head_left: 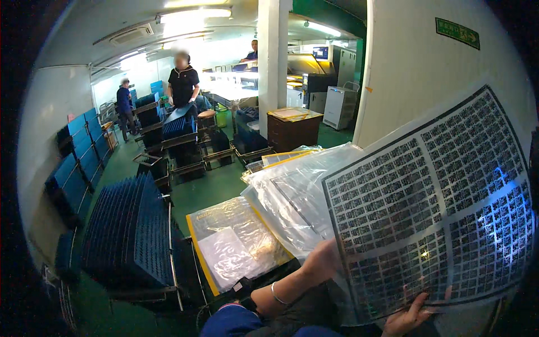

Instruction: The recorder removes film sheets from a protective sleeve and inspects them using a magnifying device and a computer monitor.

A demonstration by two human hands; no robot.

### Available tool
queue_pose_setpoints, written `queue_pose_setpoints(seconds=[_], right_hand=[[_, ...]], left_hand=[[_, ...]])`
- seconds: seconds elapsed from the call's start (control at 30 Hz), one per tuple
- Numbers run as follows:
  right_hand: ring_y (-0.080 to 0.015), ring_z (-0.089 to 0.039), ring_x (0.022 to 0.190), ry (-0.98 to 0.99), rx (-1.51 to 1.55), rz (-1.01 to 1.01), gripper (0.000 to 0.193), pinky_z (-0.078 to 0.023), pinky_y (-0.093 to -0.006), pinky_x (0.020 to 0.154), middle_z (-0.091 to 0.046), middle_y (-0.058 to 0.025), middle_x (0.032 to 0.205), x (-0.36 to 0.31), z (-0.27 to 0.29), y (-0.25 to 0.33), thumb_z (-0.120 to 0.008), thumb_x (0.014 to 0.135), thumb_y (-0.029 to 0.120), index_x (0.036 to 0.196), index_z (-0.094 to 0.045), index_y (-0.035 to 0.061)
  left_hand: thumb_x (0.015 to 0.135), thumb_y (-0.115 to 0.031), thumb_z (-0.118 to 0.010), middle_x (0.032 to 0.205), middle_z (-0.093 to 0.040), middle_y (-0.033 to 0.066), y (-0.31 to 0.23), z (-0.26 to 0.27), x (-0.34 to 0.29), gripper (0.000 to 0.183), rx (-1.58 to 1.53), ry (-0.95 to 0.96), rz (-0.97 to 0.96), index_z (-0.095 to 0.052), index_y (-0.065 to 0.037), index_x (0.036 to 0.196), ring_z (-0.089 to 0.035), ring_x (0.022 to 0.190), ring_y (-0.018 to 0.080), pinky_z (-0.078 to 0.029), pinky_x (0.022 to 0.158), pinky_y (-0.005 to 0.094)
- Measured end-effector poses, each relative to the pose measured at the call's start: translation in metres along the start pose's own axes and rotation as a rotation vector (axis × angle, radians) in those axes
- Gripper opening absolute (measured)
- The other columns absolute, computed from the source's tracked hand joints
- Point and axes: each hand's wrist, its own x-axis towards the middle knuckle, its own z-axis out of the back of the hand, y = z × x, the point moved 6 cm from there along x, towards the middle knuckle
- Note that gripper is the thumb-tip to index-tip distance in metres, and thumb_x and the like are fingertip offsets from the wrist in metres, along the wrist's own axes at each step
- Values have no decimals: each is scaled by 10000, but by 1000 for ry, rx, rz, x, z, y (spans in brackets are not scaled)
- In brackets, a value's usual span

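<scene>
Plainly, both hands were busy with one film (pixel 387 209), a clear sheet with a dark border and four blocks of small dark patterns, raised at the near right and tilted. The right hand (pixel 409 319) gripped its near edge, thumb on the front. The left hand (pixel 322 262) held its left edge, fingers partly hidden; a bracelet (pixel 274 292) circled that wrist, above a blue sleeve (pixel 233 322). A blue glow and a small yellow glint showed on the film's right half.

Just left of the left hand lay a yellow-edged sleeve (pixel 205 264) with a white paper (pixel 224 253) in it. Beyond the hand, clear bags (pixel 297 188) overlapped in a loose, shiny pile. Farther left, a rack of blue panels (pixel 129 224) stood upright on the green floor (pixel 205 188), with more panels (pixel 87 149) along the left wall.

Past the bags, a brown cabinet (pixel 292 135) bore yellow-edged sheets (pixel 295 114), near a white unit (pixel 339 106) on its right. Farther off, a gloved co-worker (pixel 183 84) held a panel (pixel 178 114) over another rack. Two more people (pixel 124 106) were at the far side, one left, one beside the pillar (pixel 272 67).
</scene>
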Motion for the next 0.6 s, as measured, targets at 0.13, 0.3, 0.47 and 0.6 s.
queue_pose_setpoints(seconds=[0.13, 0.3, 0.47, 0.6], right_hand=[[-308, -426, 554, -77, 227, -123, 427, -380, -415, 569, -521, -226, 694, 7, 1, 4, -354, 880, 229, 937, -597, -118], [-344, -486, 625, -5, -57, 48, 381, -405, -428, 609, -546, -255, 773, -7, 3, -11, -385, 884, 196, 906, -596, -120], [-242, -465, 1067, 25, 663, -536, 451, -440, -372, 848, -394, -173, 1234, -23, -8, -30, -458, 907, 145, 1298, -287, -1], [-322, -475, 1061, -46, 656, -579, 493, -376, -429, 883, -441, -272, 1200, 36, 7, 16, -448, 883, 356, 1149, -488, -58]], left_hand=[[920, -372, -341, 1257, -442, 143, -6, 8, 0, 487, -1050, -242, 247, -374, -28, 1263, -409, 1170, 294, -354, 951, 441], [945, -426, -242, 913, -615, 75, 9, 18, -13, 520, -1077, -476, 371, -512, -7, 1094, -585, 813, 173, -469, 710, 291], [946, -360, -321, 939, -612, 88, -22, 28, -18, 458, -1006, -377, 149, -511, 26, 1104, -574, 866, 158, -467, 758, 299], [919, -198, -455, 1020, -601, 87, -43, 26, -12, 340, -765, -293, 20, -501, 59, 1136, -543, 972, 150, -439, 842, 303]])
